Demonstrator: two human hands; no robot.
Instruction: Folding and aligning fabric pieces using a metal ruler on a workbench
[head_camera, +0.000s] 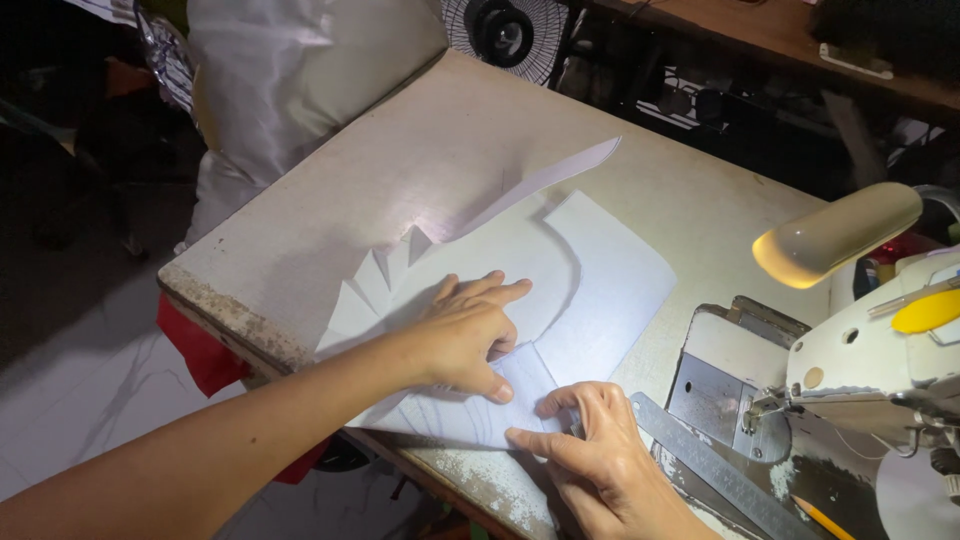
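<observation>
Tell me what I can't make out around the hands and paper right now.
Head view:
- Paper sheet: part lies under the left hand and right hand.
- Pencil lines near the fingertips: too faint to read.
- Metal ruler: lower end cut off by the frame edge.
- Sewing machine: cropped at right.

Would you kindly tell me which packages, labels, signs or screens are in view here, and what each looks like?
No signs or screens show.
White bag: bulging glossy sack, behind the table's far left edge.
Yellow label: oval patch on the white sewing machine, right edge.
White paper: plain cut sheets under the left hand and right hand; faint drawn lines only.
</observation>
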